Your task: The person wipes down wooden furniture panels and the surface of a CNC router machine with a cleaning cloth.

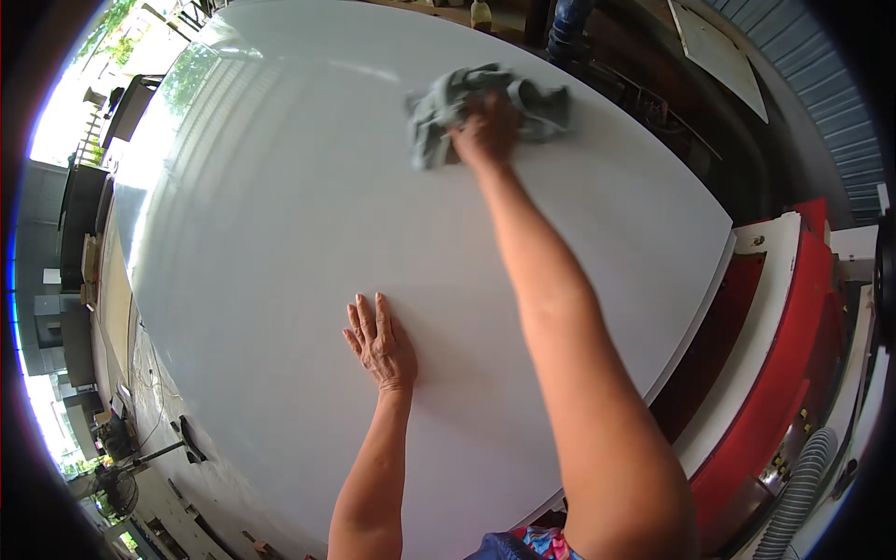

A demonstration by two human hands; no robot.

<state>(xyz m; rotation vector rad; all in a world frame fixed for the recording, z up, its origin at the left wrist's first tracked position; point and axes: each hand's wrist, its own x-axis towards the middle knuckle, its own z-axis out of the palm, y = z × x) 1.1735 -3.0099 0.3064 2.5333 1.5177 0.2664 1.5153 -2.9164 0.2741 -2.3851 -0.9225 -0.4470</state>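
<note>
A large, glossy white sheet [280, 233] fills most of the view in front of me. My left hand [381, 343] lies flat on it near the middle, fingers spread and holding nothing. Farther out and to the right, my right hand [487, 131] is on a crumpled grey-green cloth [434, 117], which rests against the sheet's far part. The cloth and this hand are slightly blurred by motion. The cloth's folds partly hide the fingers of the right hand.
At the right stands a red and white machine [793, 345] with a grey ribbed hose [793, 495]. A fan [117, 490] is at the lower left. A small bottle [481, 16] and a blue object [567, 28] are beyond the sheet's far edge. Corrugated metal wall [803, 75] rises at upper right.
</note>
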